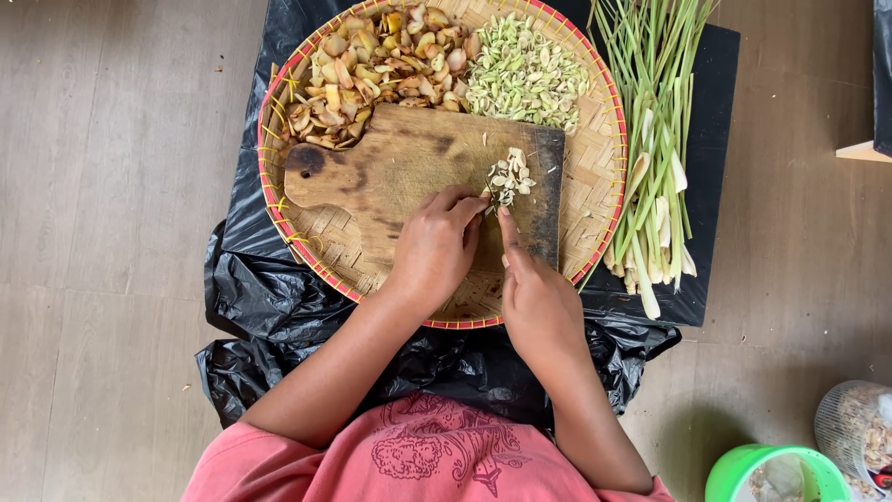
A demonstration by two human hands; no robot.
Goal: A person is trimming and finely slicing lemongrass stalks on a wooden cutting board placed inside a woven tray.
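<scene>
left hand (435, 246) rested on wooden cutting board (409, 177), fingers curled narrow, tips bunched against small pile of cut pieces (509, 177); couldn't tell what, if anything, was pinched under them. right hand (537, 302) sat just beside it, index finger stretched forward along something thin and dark, probably a knife; grip closed, blade itself too hidden to confirm. fingertips of both hands nearly touching at near edge of the pile.

pile lay on the board's right half, close to its far-right corner. board sat inside round woven tray (595, 167) with red rim, handle end pointing left. far side of tray held heap of tan sliced chunks (372, 65) at left, heap of pale green slices (525, 74) at right, both touching board's far edge. bundle of long green stalks (655, 139) lay right of tray, on black plastic sheet (255, 288) covering the support. green plastic bowl (776, 474) on floor, lower right, well apart.
</scene>
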